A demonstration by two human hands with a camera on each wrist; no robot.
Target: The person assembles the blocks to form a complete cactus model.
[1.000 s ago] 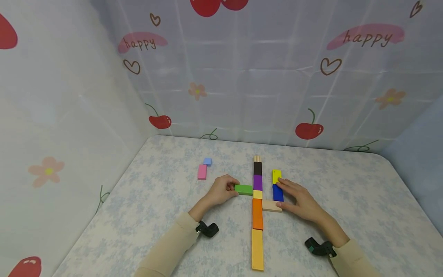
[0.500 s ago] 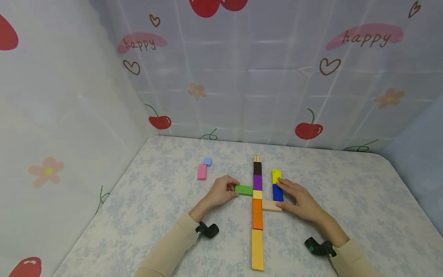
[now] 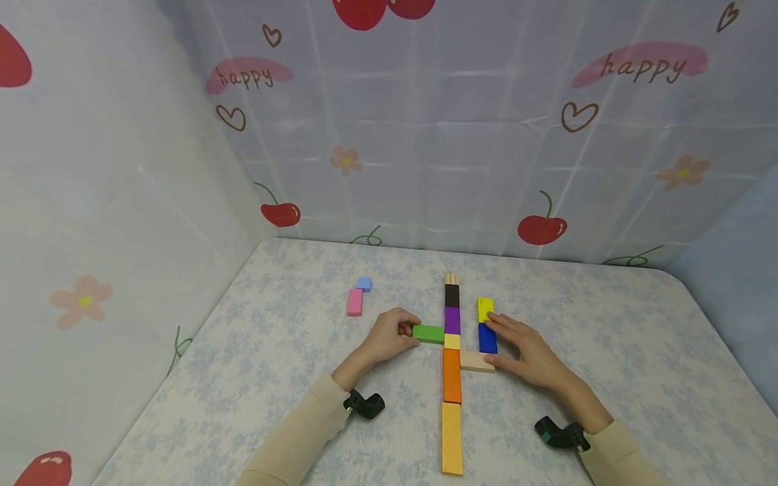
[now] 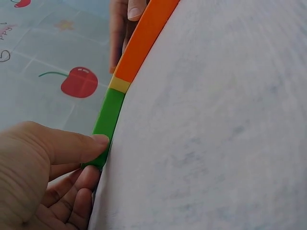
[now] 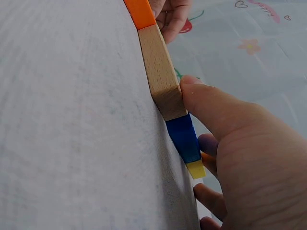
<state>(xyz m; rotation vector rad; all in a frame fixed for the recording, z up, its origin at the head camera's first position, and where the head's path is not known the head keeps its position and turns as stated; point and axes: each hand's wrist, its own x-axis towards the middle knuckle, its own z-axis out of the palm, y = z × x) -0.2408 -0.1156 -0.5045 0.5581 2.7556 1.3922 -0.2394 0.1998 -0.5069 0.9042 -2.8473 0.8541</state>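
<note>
My left hand [image 3: 387, 334] pinches the outer end of a green block [image 3: 429, 334] between thumb and fingers. That block lies flat, its far end against a pale yellow block [image 3: 452, 341] in a straight column. My right hand [image 3: 529, 354] rests with fairly straight fingers beside a bright yellow block [image 3: 484, 308] and a blue block [image 3: 487, 339]. Its thumb touches the end of a plain wooden block [image 3: 475, 361], which abuts an orange block [image 3: 452, 375]. In the right wrist view the blue block [image 5: 183, 136] stands beyond the wooden one [image 5: 160, 67].
Pale sticks [image 3: 452, 278], a black block [image 3: 452, 295] and a purple block [image 3: 452, 320] form the column's far part; a long golden block [image 3: 452, 439] ends it nearby. A pink block [image 3: 354, 302] and a light blue block [image 3: 364, 284] lie at the back left.
</note>
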